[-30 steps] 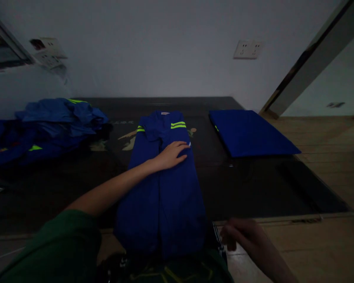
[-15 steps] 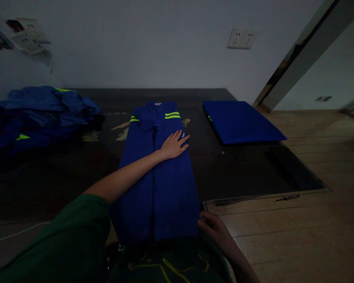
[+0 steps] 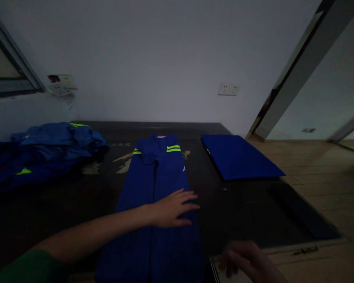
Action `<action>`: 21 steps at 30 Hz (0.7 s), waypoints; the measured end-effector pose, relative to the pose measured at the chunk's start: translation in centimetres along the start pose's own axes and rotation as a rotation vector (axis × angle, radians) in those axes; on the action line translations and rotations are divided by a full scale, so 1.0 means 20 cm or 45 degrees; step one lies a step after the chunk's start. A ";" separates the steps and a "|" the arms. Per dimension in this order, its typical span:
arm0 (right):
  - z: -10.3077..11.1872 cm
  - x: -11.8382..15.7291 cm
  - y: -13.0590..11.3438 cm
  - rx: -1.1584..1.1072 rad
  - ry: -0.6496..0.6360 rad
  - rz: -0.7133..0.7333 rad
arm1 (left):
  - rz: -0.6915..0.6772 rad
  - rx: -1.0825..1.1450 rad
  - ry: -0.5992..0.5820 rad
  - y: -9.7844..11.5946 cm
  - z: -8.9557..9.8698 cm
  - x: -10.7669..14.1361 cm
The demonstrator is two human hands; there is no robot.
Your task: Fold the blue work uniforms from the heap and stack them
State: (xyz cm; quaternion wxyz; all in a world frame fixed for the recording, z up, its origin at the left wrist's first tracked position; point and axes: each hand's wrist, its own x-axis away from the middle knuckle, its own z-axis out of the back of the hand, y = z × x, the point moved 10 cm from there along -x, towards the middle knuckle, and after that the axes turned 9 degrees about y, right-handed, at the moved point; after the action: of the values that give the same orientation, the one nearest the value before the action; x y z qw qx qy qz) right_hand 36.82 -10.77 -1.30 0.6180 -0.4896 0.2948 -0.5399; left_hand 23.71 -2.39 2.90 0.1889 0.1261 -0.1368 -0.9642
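A blue work jacket lies narrowly folded on the dark table, its collar at the far end and yellow-green stripes across the chest. My left hand reaches over its right half, fingers spread and flat, holding nothing. Whether the palm touches the cloth I cannot tell. To the right of the jacket's near end, by the table's front edge, is my right hand, apart from the cloth. Its fingers look curled and are smeared by motion.
A crumpled heap of blue garments is on the left of the table. One flat folded blue garment rests at the right. The dark table stands against a white wall with sockets; wooden floor lies to the right.
My left hand has slid down the jacket toward me. My right hand has left the jacket's near right edge and moved right. The view has tilted upward.
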 end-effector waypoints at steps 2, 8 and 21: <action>0.14 -0.22 -0.14 -0.016 0.074 0.067 | -0.144 0.084 -0.074 0.14 0.01 0.07; 0.27 -1.20 -0.42 0.208 0.280 0.272 | 0.120 0.007 0.094 -0.14 0.16 0.00; 0.14 -2.12 -0.40 1.146 0.419 0.358 | 0.403 -0.242 0.234 -0.61 0.10 -0.01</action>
State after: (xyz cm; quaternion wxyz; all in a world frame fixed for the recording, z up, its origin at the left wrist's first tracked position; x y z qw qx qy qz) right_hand 26.08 31.07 0.11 0.7799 -0.0383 0.1895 -0.5953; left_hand 19.25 9.04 1.03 0.3609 0.1721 -0.0457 -0.9154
